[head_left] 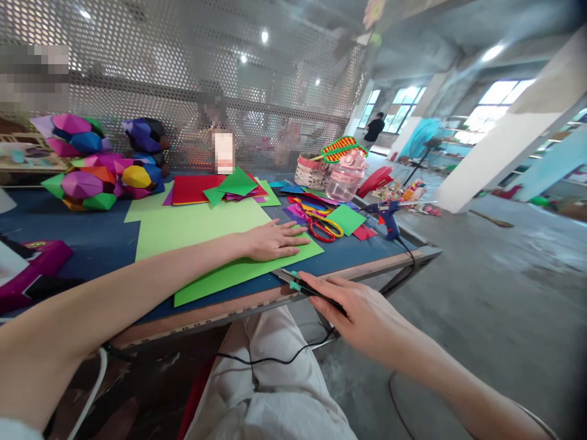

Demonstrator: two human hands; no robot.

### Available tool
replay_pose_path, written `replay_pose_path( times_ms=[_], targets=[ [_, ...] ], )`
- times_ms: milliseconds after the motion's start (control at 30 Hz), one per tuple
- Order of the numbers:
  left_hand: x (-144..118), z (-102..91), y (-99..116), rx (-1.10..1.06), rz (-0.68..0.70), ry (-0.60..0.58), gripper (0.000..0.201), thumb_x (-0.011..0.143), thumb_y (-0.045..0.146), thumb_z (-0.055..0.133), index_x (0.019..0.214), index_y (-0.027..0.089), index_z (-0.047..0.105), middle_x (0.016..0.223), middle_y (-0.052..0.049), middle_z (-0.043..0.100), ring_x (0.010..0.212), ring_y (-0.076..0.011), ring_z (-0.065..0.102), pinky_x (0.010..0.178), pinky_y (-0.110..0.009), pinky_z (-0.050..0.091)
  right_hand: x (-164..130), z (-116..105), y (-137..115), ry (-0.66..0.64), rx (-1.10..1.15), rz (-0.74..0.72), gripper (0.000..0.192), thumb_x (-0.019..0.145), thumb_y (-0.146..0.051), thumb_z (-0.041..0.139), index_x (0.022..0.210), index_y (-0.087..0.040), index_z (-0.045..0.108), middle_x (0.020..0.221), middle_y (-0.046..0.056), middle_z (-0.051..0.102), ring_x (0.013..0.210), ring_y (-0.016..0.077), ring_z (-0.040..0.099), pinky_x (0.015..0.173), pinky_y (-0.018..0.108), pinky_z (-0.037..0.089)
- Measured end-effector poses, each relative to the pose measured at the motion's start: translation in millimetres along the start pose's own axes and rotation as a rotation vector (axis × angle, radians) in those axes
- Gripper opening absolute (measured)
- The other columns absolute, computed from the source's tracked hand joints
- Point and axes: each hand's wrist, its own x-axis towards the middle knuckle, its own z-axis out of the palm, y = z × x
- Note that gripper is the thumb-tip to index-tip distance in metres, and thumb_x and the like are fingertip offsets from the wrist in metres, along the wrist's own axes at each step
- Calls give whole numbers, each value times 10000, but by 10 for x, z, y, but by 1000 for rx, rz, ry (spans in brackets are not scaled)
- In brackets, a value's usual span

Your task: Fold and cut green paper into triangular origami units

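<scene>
My left hand [275, 240] lies flat, fingers spread, on a large green paper sheet [215, 244] spread on the blue table [92, 244]. At the table's near edge my right hand [362, 315] grips a slim black and teal cutter knife [293, 281], its blade at the green sheet's right edge. Red and yellow scissors [324, 228] lie just past my left hand's fingertips.
A blue glue gun [389, 217] with a black cord stands at the table's right corner. Coloured paper sheets [220, 188], a pink jar [346, 177] and a basket [312, 172] sit further back. Folded paper balls [92, 165] pile at the left. A person stands far off by the windows.
</scene>
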Motion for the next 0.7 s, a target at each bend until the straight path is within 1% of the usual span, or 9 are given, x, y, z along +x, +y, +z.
replay_pose_path(
  times_ms=[67, 133, 200, 267, 367, 467, 600, 667, 700],
  targets=[
    [4, -24, 6, 12, 8, 49, 538, 1048, 490, 288, 1558, 321, 276, 1666, 2, 117, 1535, -263, 38, 1200, -554, 36, 19, -38, 15, -18, -9, 0, 458, 1038, -322, 393, 1489, -272, 449, 1114, 72, 686, 961, 233, 671, 804, 349, 500],
    [-99, -50, 9, -10, 35, 63, 524, 1049, 460, 303, 1556, 330, 281, 1662, 11, 148, 1533, -251, 81, 1209, -523, 61, 29, -51, 25, -27, -10, -6, 456, 1040, -328, 392, 1490, -272, 448, 1090, 65, 691, 951, 232, 672, 797, 348, 497],
    [-280, -66, -13, -81, 54, -1, 529, 1051, 473, 297, 1562, 345, 255, 1658, 12, 176, 1526, -240, 131, 1213, -497, 83, 28, -47, 34, -26, -4, -10, 459, 1042, -333, 390, 1494, -270, 441, 1111, 68, 689, 972, 237, 668, 808, 354, 496],
    [-480, -64, -65, -132, 45, -79, 516, 1057, 496, 258, 1560, 378, 239, 1655, 23, 190, 1527, -227, 130, 1214, -500, 46, 23, -40, 39, -20, 2, -13, 459, 1043, -329, 388, 1497, -275, 436, 1137, 71, 684, 995, 242, 663, 824, 361, 494],
    [-692, -29, -152, -112, 11, -57, 506, 1056, 533, 218, 1549, 423, 239, 1661, 51, 153, 1532, -229, 94, 1209, -512, -11, 22, -42, 28, -18, -4, -15, 457, 1042, -322, 393, 1495, -284, 440, 1128, 71, 684, 990, 242, 660, 841, 368, 488],
    [-746, 10, -190, -87, -6, -33, 510, 1052, 550, 193, 1545, 430, 245, 1661, 62, 154, 1531, -231, 103, 1211, -499, -17, 48, -46, 7, -18, -27, -22, 459, 1044, -334, 393, 1497, -276, 441, 1061, 74, 687, 943, 240, 659, 803, 362, 486],
    [-718, 22, -180, -74, -8, -33, 511, 1052, 551, 182, 1544, 433, 244, 1661, 66, 157, 1531, -226, 99, 1210, -502, -2, 97, -30, -7, 4, -64, -33, 467, 1045, -343, 398, 1506, -275, 427, 964, 69, 686, 869, 229, 654, 725, 334, 477],
    [-712, 18, -177, -75, -9, -36, 508, 1053, 547, 181, 1545, 434, 241, 1661, 65, 154, 1533, -220, 90, 1209, -509, -4, 94, -17, -13, 7, -54, -44, 465, 1040, -326, 410, 1501, -273, 437, 960, 68, 695, 868, 223, 659, 722, 325, 484],
    [-713, 17, -179, -76, -9, -39, 506, 1054, 543, 182, 1545, 433, 240, 1662, 65, 152, 1533, -217, 88, 1208, -512, -6, 81, -11, -17, 6, -37, -52, 462, 1037, -313, 412, 1496, -270, 445, 993, 72, 702, 890, 223, 663, 740, 326, 493]
  ],
)
